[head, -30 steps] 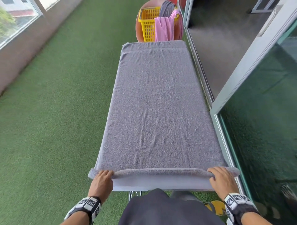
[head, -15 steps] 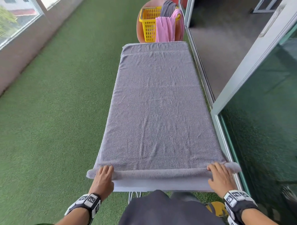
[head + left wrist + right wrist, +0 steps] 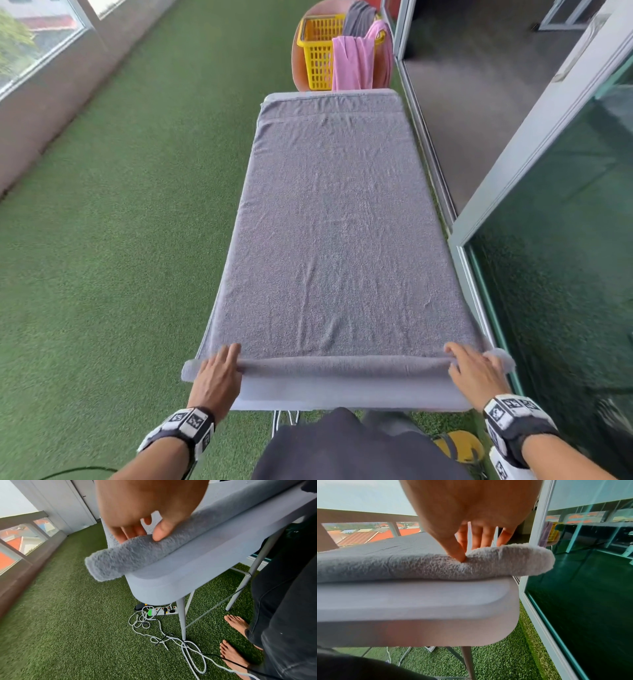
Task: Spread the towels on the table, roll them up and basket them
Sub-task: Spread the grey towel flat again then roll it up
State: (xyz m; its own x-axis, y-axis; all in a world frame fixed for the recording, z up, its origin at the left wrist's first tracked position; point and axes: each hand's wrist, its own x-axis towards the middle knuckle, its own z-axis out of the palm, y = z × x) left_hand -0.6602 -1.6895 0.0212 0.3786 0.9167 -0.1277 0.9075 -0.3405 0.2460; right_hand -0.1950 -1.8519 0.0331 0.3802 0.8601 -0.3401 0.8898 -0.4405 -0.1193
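- Head view: your grey towel [image 3: 335, 233] lies spread flat along the whole table [image 3: 342, 397], with its near edge turned into a thin roll across the table's near end.
- Your left hand [image 3: 215, 377] rests on the left end of that roll, fingers straight and reaching over it onto the flat cloth; the hand grasps nothing and only presses.
- Your right hand [image 3: 474, 373] lies on the right end of the roll in the same way, fingers extended and spread, pressing down rather than clenched.
- Both ends of the roll stick out past the table's sides.
- A yellow basket [image 3: 318, 51] stands beyond the far end of the table, with a pink towel [image 3: 352, 61] and a dark grey towel [image 3: 358, 17] draped over its rim.
- Green artificial turf [image 3: 120, 240] covers the floor to the left, and a glass sliding door [image 3: 565, 257] runs along the right.
- Left wrist view: your fingertips [image 3: 120, 535] and thumb touch the top of the rolled end, which overhangs the table corner.
- A power strip [image 3: 163, 612] and loose white cables [image 3: 171, 635] lie on the turf under the table, beside your bare feet [image 3: 235, 623].
- Right wrist view: your right thumb digs a dent into the roll, the fingers [image 3: 476, 538] straight behind it, near the overhanging right end.
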